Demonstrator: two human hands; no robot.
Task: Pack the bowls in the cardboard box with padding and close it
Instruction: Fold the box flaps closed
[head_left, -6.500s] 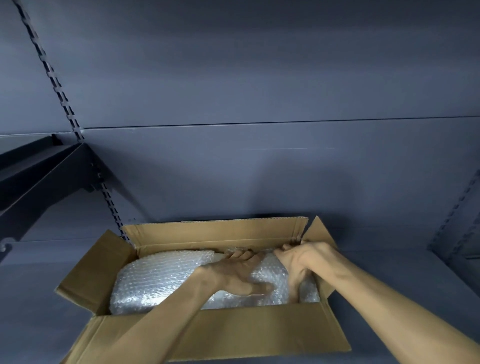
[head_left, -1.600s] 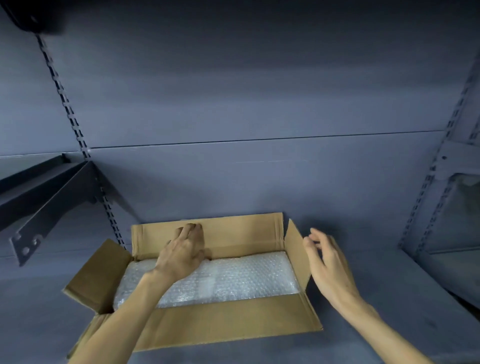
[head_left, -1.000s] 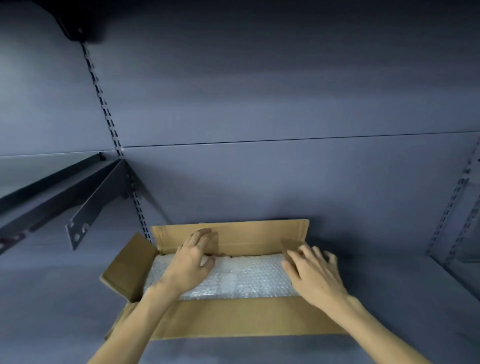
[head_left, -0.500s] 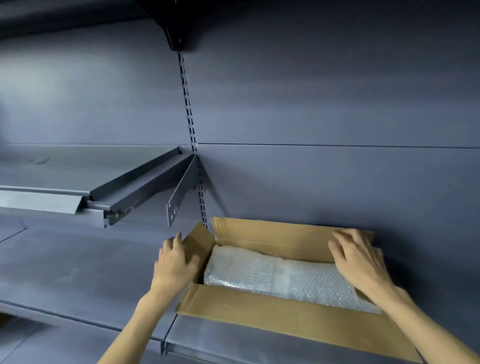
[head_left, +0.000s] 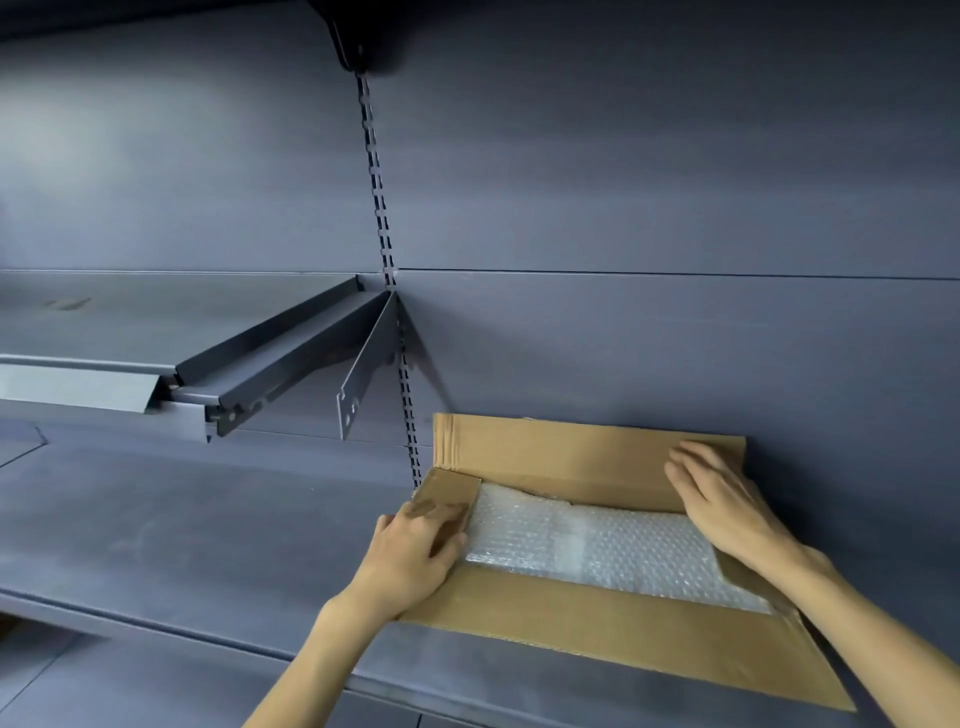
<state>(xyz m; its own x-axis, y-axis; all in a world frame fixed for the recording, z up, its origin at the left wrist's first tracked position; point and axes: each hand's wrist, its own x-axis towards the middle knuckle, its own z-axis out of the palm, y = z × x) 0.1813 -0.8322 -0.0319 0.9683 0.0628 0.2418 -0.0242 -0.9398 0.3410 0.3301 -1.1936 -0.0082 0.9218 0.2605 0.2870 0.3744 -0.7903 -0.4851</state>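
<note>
Low at the right of the frame, the cardboard box (head_left: 597, 618) sits on a grey shelf (head_left: 208, 530) against the back wall, its long flaps open and bubble wrap (head_left: 597, 551) covering whatever lies inside, so no bowls can be seen. At the box's left end, the left hand (head_left: 415, 556) presses the short flap (head_left: 449, 491) down with straight, released fingers. Toward the right end, the right hand (head_left: 727, 509) lies flat, fingers released, over that end of the box.
</note>
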